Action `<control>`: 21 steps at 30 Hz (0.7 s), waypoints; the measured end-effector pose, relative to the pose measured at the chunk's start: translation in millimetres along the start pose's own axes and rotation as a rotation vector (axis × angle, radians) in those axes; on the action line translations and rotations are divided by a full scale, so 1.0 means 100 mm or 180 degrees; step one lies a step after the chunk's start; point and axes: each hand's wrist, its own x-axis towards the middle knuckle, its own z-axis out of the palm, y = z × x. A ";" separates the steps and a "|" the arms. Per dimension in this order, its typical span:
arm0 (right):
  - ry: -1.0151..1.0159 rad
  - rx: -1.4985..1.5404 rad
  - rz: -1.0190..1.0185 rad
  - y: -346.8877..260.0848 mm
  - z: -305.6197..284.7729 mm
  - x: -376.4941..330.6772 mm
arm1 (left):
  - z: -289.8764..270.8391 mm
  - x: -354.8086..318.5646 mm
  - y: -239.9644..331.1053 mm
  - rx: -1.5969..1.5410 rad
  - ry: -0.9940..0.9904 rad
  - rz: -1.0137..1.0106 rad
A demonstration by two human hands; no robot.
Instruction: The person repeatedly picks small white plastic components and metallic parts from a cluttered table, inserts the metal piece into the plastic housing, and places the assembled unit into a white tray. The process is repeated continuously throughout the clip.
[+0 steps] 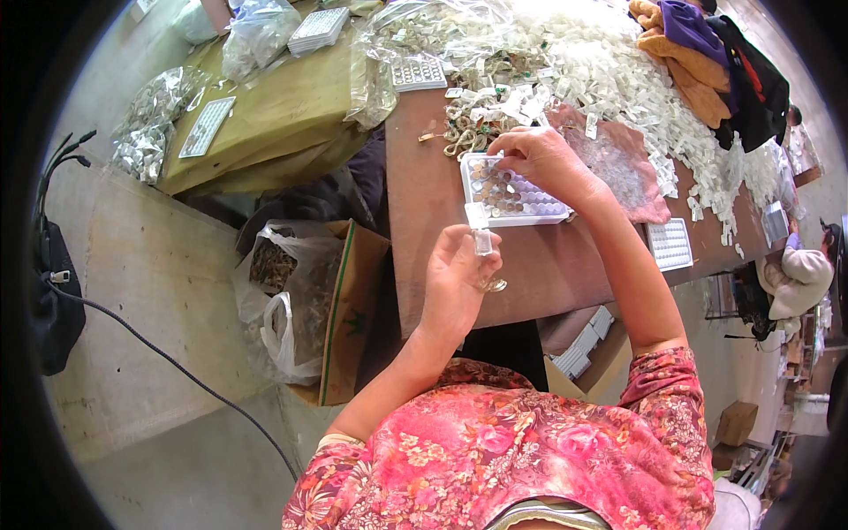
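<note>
Concrete grey floor (159,291) fills the left half of the frame, with a black cable (177,362) snaking across it. Right of centre runs a long brown wooden worktable (433,221), and at the top right a wide heap of small clear plastic packets (618,71) covers its far end, with folded orange and purple clothes (689,53) beside the heap. Upper left, a yellow-brown covered bench (274,115) carries clear bags. Left of the table, at mid-frame, stands an open cardboard box (349,309) with a translucent plastic bag (283,309) of dark scraps against it.

At the centre of the table lies a white plastic grid tray (517,199) partly filled with small round metal pieces. The right hand (539,155) rests over the tray's far edge, fingers curled and pinched down at the compartments; what they pinch is too small to tell. Below it, near the table's front edge, the left hand (459,274) is raised, fingers closed around a small clear plastic packet (482,243), with a thin metal ring (495,285) just beside the palm
</note>
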 end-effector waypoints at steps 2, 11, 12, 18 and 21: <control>0.0042 -0.0038 -0.0152 0.02 0.01 0.00 | -0.01 0.00 0.00 -0.0018 -0.0007 0.0018; 0.0486 -0.0226 -0.0162 -0.15 -0.05 -0.11 | 0.00 0.00 -0.01 -0.0093 -0.0070 0.0107; 0.0561 0.0049 -0.0279 -0.22 -0.08 -0.18 | 0.01 0.00 -0.01 -0.0089 -0.0075 0.0113; 0.0279 0.0453 -0.0625 -0.64 -0.08 -0.74 | 0.04 0.00 -0.03 -0.0049 0.0063 0.0206; 0.0427 0.0292 -0.0584 -0.74 0.03 -0.84 | 0.05 0.00 -0.04 0.0196 -0.0028 0.0317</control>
